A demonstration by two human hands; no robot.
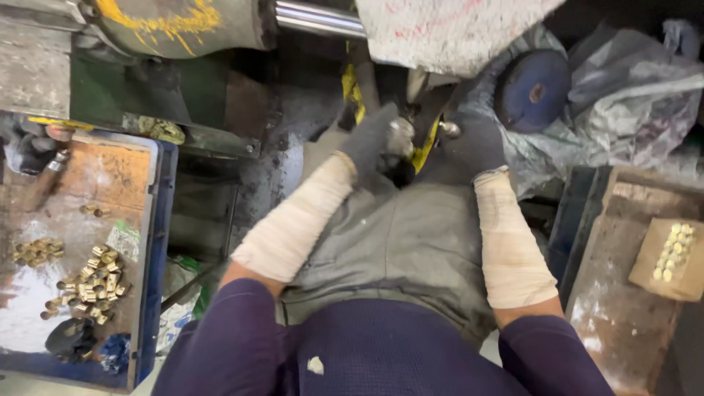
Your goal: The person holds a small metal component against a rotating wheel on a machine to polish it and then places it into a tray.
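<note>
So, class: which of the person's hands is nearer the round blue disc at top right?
Right. The right hand, gloved, lies just left of the blue disc; the left hand is farther left, beyond the right.

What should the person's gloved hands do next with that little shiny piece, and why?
Probably lift the left hand a little to draw the small shiny metal piece clear of the machine. The gloved fingers look closed around it, while the right hand rests by another metal bit. Trays of brass pieces wait at the sides.
</note>
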